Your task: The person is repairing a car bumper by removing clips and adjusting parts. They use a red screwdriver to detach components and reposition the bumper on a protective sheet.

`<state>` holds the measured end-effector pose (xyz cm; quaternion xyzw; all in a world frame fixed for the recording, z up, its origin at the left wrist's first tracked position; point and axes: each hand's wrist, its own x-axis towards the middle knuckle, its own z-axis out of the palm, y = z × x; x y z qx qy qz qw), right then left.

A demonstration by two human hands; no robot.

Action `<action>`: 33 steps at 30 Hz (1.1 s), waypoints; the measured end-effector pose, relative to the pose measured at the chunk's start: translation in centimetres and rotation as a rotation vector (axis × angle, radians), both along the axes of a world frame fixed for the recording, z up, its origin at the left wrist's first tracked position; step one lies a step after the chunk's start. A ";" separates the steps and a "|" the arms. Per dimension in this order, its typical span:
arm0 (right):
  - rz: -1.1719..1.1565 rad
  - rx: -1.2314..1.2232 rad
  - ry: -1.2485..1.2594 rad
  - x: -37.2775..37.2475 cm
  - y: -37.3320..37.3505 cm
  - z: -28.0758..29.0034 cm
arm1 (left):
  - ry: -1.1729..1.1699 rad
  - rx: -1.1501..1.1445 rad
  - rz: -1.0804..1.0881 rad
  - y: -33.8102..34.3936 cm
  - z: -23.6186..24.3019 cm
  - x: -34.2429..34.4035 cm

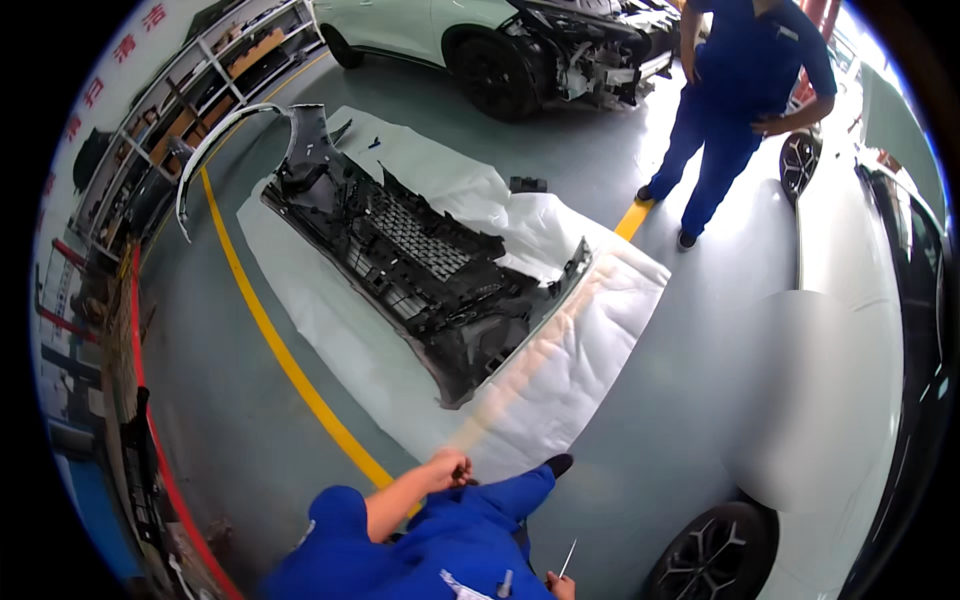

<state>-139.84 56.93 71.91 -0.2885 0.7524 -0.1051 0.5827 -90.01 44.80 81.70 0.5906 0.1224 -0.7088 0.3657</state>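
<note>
My left hand (450, 468) is closed in front of me, near the close edge of a white sheet (355, 330). Its curled fingers hide whatever may be in them, though a dark spot shows beside them. Low in the picture, my right hand (562, 586) grips a screwdriver (570, 555), its thin bright shaft pointing up; the handle is hidden. On the sheet lies a black car bumper (400, 290), inner side up, with a honeycomb grille (425, 240). A pale curved fender panel (235, 120) rests at its far left end.
A person in blue (735, 90) stands at the far right. Beyond the sheet is a pale car (440, 40) with its front stripped. Another car (850, 250) borders the right side. Shelving (200, 85) runs along the left, by a yellow floor line (265, 320).
</note>
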 end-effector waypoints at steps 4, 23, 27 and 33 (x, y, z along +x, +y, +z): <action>0.150 -0.087 0.041 -7.5 -13.7 2.1 | 0.154 -0.063 0.163 -5.9 -4.9 -12.3; 1.046 -0.386 0.147 -42.0 -68.0 1.4 | 0.248 -0.173 0.926 -35.2 0.4 -43.4; 1.141 -0.300 0.069 -35.9 -77.7 3.6 | 0.314 -0.174 1.096 -40.9 -0.8 -42.2; 1.209 -0.368 0.120 -24.6 -91.1 5.1 | 0.349 -0.256 1.042 -55.5 -3.8 -36.0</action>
